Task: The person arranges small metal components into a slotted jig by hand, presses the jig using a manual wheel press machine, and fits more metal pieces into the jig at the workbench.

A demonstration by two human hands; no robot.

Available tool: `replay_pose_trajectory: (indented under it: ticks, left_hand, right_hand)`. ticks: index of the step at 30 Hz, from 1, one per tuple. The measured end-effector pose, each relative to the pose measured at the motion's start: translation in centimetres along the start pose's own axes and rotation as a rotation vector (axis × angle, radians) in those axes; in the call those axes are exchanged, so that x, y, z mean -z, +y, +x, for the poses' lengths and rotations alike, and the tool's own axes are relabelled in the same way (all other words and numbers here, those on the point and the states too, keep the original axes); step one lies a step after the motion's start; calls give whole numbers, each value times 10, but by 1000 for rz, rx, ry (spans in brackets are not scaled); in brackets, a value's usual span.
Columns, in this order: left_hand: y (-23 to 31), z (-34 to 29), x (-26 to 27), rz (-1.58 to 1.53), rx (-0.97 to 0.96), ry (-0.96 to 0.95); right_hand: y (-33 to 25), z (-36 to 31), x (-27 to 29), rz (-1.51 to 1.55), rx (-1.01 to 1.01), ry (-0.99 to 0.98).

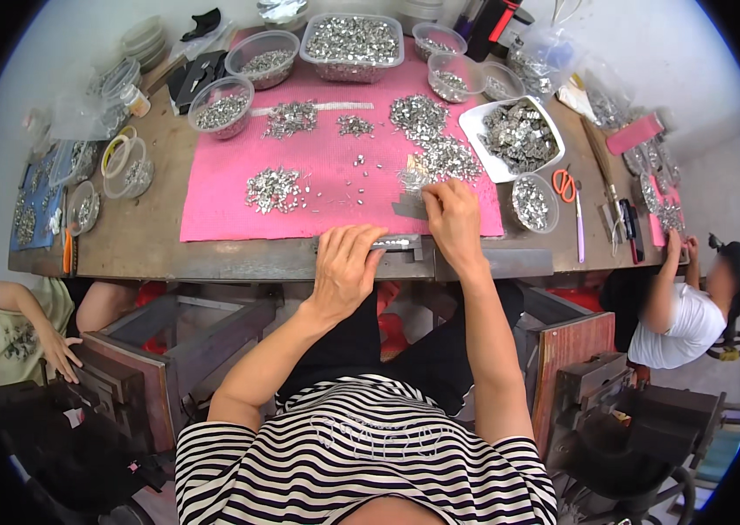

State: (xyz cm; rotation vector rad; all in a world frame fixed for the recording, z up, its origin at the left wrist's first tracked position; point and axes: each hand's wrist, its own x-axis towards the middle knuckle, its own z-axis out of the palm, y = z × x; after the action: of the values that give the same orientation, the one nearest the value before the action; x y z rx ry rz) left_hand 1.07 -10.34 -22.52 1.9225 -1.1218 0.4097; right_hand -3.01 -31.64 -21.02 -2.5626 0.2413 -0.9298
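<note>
Small silver metal pieces [273, 190] lie in loose heaps on our pink textured mat [212, 210] in the head view; a few seem lined up in the narrow grey metal fixture [413, 245], so we judge most left. Our left hand [339, 267] bends over it, our right hand [455, 219] beside a dark grey strip [406, 208]; we cannot tell whether either's fingers grip anything.

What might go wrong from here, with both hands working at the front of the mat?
The right hand is close to a loose metal pile, so a careless sweep might scatter pieces. The left hand is at the metal fixture by the table's front edge, so a dropped piece could fall off. Stray pieces lie between piles on the pink mat and could get mixed in.
</note>
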Motion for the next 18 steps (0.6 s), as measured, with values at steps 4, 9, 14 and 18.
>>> replay_pose_trajectory:
  ticks: [4, 9, 14, 18]
  left_hand:
    - [-1, -1, -2, -24, 1, 20]
    - [-1, -1, -1, -25, -11, 24]
    - [-1, -1, -2, -13, -14, 19]
    - [-1, -2, 0, -13, -11, 15]
  right_hand:
    - [-3, 2, -16, -169, 27, 4]
    - [-7, 2, -19, -265, 38, -21]
    - [0, 3, -10, -107, 42, -114]
    - [9, 4, 5, 99, -61, -134]
